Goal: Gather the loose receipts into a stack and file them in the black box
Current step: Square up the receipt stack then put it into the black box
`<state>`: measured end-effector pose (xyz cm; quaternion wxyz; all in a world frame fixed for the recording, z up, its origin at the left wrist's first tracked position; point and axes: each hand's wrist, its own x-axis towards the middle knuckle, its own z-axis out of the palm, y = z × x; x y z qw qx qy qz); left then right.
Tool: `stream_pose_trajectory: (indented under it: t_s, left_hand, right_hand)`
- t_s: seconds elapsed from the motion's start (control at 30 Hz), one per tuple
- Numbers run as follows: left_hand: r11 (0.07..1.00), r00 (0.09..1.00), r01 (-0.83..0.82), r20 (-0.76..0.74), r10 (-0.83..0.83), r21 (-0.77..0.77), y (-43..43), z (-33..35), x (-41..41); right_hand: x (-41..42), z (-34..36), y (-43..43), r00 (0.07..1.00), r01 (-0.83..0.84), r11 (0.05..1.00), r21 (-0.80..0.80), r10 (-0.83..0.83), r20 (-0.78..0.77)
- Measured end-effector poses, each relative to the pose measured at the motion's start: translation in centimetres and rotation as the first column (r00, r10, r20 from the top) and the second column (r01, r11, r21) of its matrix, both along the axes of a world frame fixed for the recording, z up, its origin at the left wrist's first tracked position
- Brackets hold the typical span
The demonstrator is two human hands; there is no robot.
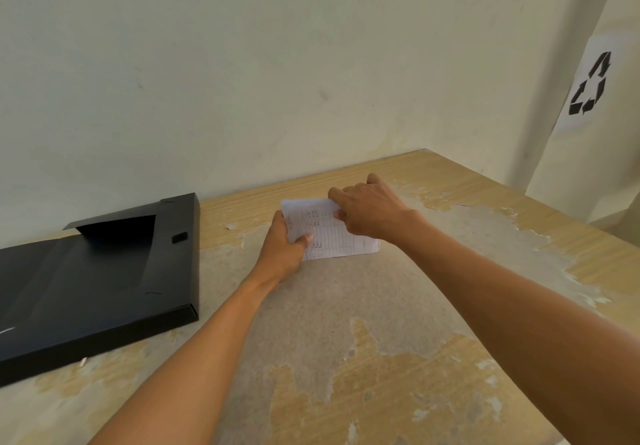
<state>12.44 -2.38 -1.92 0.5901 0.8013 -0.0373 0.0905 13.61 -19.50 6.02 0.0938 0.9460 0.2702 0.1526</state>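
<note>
A small stack of white receipts [327, 233] with printed tables lies near the back middle of the worn wooden table [346, 323]. My left hand [284, 247] grips the stack's left edge, thumb on top. My right hand [367, 209] holds the stack's upper right corner, fingers curled over it. The black box [104, 271] lies flat on the table's left side, its flap lifted slightly at the far end. It sits about a hand's width left of the receipts.
A pale wall runs along the table's far edge. At the right, a paper sign with a black recycling symbol [588, 84] hangs on a wall panel. The table's veneer is peeled in large patches.
</note>
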Motion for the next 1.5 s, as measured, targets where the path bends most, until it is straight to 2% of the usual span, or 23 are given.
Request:
stream_pose_trajectory:
  t_s: [0.13,0.23,0.33,0.43,0.5,0.53,0.6,0.63,0.7,0.8,0.93,1.07,1.23,1.33,1.4,1.5]
  left_hand:
    - [0.999,0.999,-0.047,0.013,0.047,0.028,0.2,-0.3,-0.2]
    - [0.999,0.999,-0.036,0.008,0.035,0.037,0.4,0.3,-0.5]
    - [0.996,0.996,-0.086,0.016,0.087,-0.024,0.9,1.7,-0.8]
    - [0.969,0.981,-0.183,0.035,0.191,-0.164,2.0,3.8,-1.3]
    - [0.945,0.973,-0.224,-0.005,0.229,-0.238,3.0,4.9,-2.0]
    - [0.928,0.971,-0.238,-0.053,0.233,-0.285,3.6,5.4,-2.4]
    - [0.899,0.968,-0.242,-0.154,0.198,-0.365,4.7,6.1,-3.4]
    - [0.898,0.968,-0.230,-0.180,0.173,-0.375,5.1,6.5,-4.0]
    - [0.919,0.976,-0.177,-0.182,0.118,-0.352,5.9,7.3,-5.5]
    - [0.933,0.982,-0.152,-0.161,0.104,-0.326,6.9,8.1,-7.7]
    - [0.931,0.961,-0.275,-0.091,0.260,-0.242,9.1,8.8,-9.8]
    - [0.903,0.917,-0.398,-0.044,0.397,-0.164,12.2,9.3,-11.6]
    - [0.860,0.867,-0.497,-0.048,0.495,-0.110,16.8,10.0,-13.4]
    - [0.832,0.839,-0.544,-0.075,0.539,-0.112,19.6,10.4,-14.1]
    - [0.814,0.821,-0.571,-0.099,0.562,-0.108,21.5,10.5,-14.3]
    - [0.795,0.796,-0.602,-0.139,0.589,-0.078,24.0,10.4,-14.2]
  right_hand:
    - [0.1,0.1,0.4,1.000,-0.028,0.998,-0.053,0.028,-0.012]
    - [-0.2,0.3,0.7,0.997,-0.035,0.999,-0.023,0.033,-0.074]
    - [-0.3,1.8,0.5,0.989,0.019,0.993,0.114,-0.002,-0.145]
    - [-0.3,2.7,0.7,0.969,0.077,0.930,0.360,0.015,-0.246]
    - [-0.3,2.4,1.2,0.950,0.104,0.847,0.522,0.071,-0.304]
    - [-0.4,2.1,1.6,0.930,0.133,0.767,0.628,0.123,-0.347]
    - [-1.1,1.6,2.6,0.849,0.242,0.533,0.811,0.288,-0.443]
    - [-1.6,1.6,3.2,0.808,0.293,0.424,0.857,0.370,-0.459]
    - [-2.5,1.3,4.6,0.759,0.353,0.293,0.889,0.466,-0.455]
    - [-4.0,0.9,7.4,0.721,0.382,0.225,0.896,0.535,-0.441]
    - [-5.8,0.1,11.3,0.667,0.431,0.166,0.887,0.603,-0.438]
    - [-8.0,0.1,15.1,0.622,0.433,0.199,0.879,0.640,-0.451]
    - [-9.8,-0.5,18.7,0.662,0.390,0.253,0.885,0.592,-0.461]
    - [-10.5,-1.7,19.9,0.700,0.283,0.341,0.897,0.566,-0.436]
    - [-10.8,-2.5,20.4,0.753,0.191,0.447,0.874,0.504,-0.423]
    - [-10.7,-3.8,21.0,0.841,0.002,0.715,0.700,0.377,-0.387]
